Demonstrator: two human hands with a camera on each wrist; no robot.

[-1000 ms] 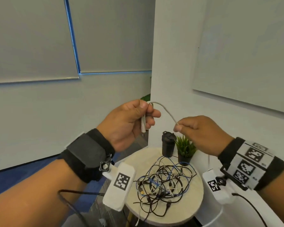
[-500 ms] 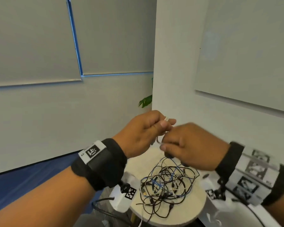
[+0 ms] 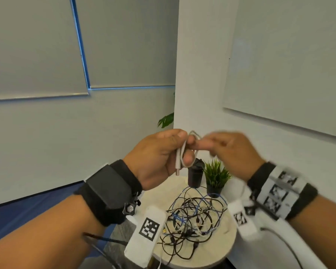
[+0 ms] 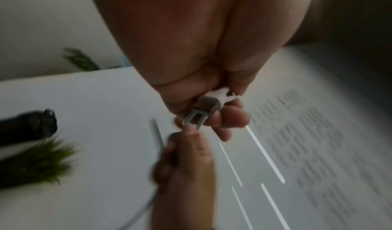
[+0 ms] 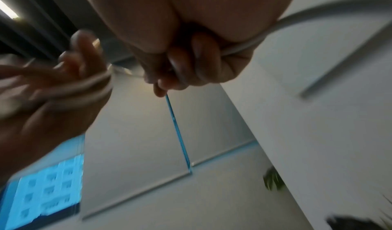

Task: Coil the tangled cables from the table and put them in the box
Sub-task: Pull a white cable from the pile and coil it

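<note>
A white cable is held up above the table, folded into a few loops in my left hand, which grips them with its plug end hanging down. Close on the right, my blurred right hand pinches the same cable. In the left wrist view the left fingers clamp the white cable. In the right wrist view the white cable runs through the curled right fingers. A tangle of black, blue and white cables lies on the round table. No box is in view.
A black cup and a small potted plant stand at the table's far edge, under my hands. A white wall with a board rises on the right, window blinds on the left. Camera cords hang from both wrists.
A second ago the cable stretched between my parted hands. The right hand has since come up to the left, and the cable now lies in loops in the left hand.
</note>
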